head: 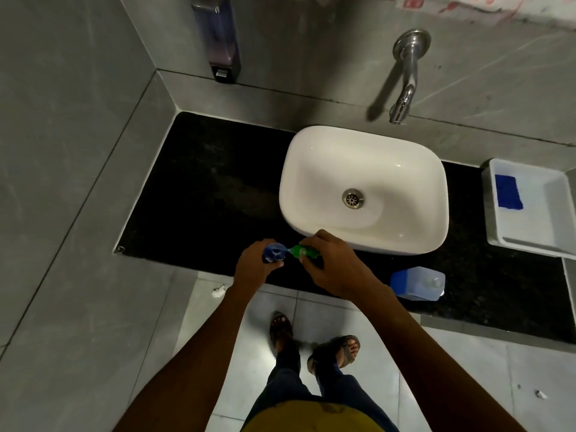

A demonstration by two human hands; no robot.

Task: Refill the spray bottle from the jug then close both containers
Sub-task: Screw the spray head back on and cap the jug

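Low in the centre, the left hand (pixel 254 265) was wrapped around one blue spray bottle (pixel 273 252); the right hand (pixel 333 263) pinched its green sprayer head (pixel 300 251). One jug (pixel 417 283) lay lower right, below one white basin (pixel 363 190).

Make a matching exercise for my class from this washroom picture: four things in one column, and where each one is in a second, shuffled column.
Things
1. spray bottle
2. green spray head
3. jug
4. blue cloth

Places
A. in the white tray beside the basin
B. in the left hand
C. standing on the black counter, untouched
D. in the right hand

Pairs: 1-B, 2-D, 3-C, 4-A
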